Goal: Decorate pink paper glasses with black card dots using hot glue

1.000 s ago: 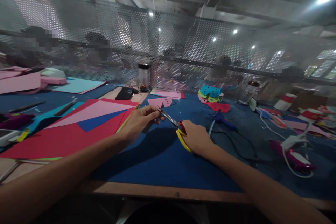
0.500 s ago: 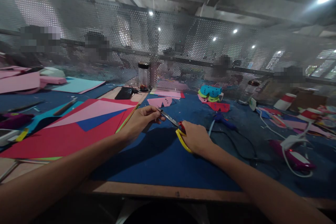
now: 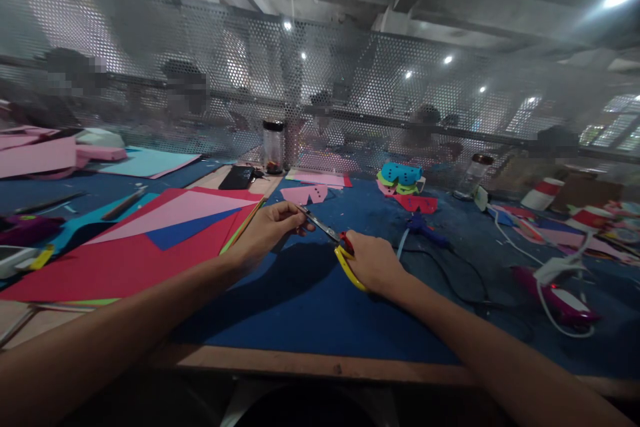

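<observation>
My right hand [image 3: 377,261] is wrapped round the handles of a pair of scissors [image 3: 327,232], which have a yellow loop and some red. Their metal blades point up and left, reaching the fingertips of my left hand [image 3: 280,225]. Those left fingers are pinched together at the blade tips; whatever lies between them is too small to make out. Both hands hover over a blue sheet [image 3: 310,320] at the front of the table. Just beyond them lies a pink paper cutout [image 3: 305,194] with small holes and a notch.
Red sheets [image 3: 125,260] with pink and blue pieces lie left. Behind stand a jar [image 3: 273,147] and a phone [image 3: 237,177]. Right are folded blue and green cutouts [image 3: 401,175], a red cutout [image 3: 416,203], a blue glue gun [image 3: 427,229] with its cord, and a purple device [image 3: 557,297]. A perforated screen [image 3: 340,80] backs the table.
Almost nothing differs. The scissor blades look slightly nearer to closed, while both hands stay in the same place.
</observation>
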Available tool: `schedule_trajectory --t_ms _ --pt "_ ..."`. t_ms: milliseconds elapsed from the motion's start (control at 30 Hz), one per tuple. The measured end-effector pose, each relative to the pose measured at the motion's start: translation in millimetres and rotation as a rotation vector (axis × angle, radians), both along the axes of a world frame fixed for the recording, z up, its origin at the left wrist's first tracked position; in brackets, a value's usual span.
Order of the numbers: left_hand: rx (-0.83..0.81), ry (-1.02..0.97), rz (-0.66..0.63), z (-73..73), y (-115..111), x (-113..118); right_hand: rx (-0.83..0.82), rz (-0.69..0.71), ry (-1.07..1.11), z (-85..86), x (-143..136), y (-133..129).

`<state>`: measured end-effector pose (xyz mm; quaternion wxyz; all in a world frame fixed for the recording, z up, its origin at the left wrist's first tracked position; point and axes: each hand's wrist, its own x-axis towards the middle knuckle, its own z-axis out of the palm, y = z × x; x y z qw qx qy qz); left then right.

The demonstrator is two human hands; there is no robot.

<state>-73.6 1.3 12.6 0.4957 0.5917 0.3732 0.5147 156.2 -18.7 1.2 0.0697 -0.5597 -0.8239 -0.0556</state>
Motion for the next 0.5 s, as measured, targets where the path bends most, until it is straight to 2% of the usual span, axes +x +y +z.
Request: schedule_trajectory --t_ms 500 --pt "0.003 0.024 -0.003 -1.4 0.3 -0.6 -0.014 -0.013 -0.008 2.3 -1.7 -2.0"
